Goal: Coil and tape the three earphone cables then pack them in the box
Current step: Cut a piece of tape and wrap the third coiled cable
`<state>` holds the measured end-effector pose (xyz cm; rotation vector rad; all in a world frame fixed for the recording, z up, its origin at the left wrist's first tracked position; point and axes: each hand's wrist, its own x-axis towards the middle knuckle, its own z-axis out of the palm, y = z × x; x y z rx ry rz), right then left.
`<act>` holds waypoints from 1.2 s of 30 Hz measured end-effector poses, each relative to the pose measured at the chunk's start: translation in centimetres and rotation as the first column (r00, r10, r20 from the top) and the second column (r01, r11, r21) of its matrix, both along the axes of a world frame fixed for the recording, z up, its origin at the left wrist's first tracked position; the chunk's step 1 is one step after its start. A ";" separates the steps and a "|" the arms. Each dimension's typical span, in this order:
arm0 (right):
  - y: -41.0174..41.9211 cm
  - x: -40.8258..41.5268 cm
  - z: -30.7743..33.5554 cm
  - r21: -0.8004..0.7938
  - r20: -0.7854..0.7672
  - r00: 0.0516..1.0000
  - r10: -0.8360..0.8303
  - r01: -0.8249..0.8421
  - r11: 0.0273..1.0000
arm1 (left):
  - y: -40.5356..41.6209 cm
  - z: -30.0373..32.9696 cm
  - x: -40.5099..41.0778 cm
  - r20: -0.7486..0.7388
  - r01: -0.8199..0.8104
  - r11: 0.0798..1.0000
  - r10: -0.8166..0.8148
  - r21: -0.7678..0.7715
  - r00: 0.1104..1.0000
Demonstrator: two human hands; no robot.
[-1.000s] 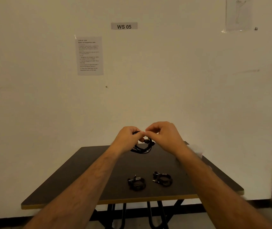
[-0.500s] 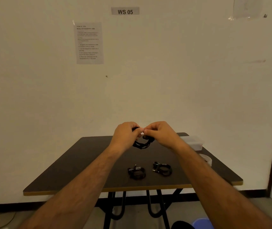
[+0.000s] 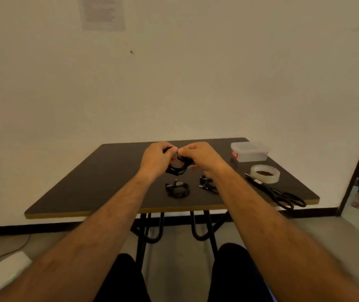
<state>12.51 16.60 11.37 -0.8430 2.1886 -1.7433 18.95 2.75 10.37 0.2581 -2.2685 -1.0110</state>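
While both hands [image 3: 156, 159] [image 3: 200, 155] pinch the third earphone coil [image 3: 177, 168] above the bench [image 3: 87, 192], each grip closed to keep its loops together, the box [image 3: 249, 151] waits right of it.

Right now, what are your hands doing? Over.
Left hand and right hand both pinch third coil. Two coils on table. Box shut. Nothing blocking.

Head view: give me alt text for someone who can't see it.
Both hands, left hand and right hand, hold a coiled black earphone cable above a dark table. Two more coiled cables lie nearer the person. At the right sit a closed plastic box, a tape roll and scissors.
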 end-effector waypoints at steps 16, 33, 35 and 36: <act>-4.9 -4.8 -6.4 -0.202 0.339 0.940 0.038 0.034 0.979 | -5.0 -5.6 -4.9 0.078 -0.116 0.841 0.088 0.528 0.993; -9.7 -14.0 -9.0 0.123 0.280 0.955 -0.092 0.060 0.991 | -9.6 -10.0 -13.9 0.344 -0.322 0.848 0.179 0.421 0.922; -10.2 -14.6 -9.1 0.203 0.250 0.963 -0.097 0.046 0.978 | -9.8 -9.9 -14.2 0.411 -0.359 0.891 0.228 0.277 0.883; -10.3 -14.9 -9.3 0.241 0.237 0.967 -0.095 0.036 0.970 | -9.9 -9.8 -14.4 0.453 -0.367 0.912 0.253 0.184 0.855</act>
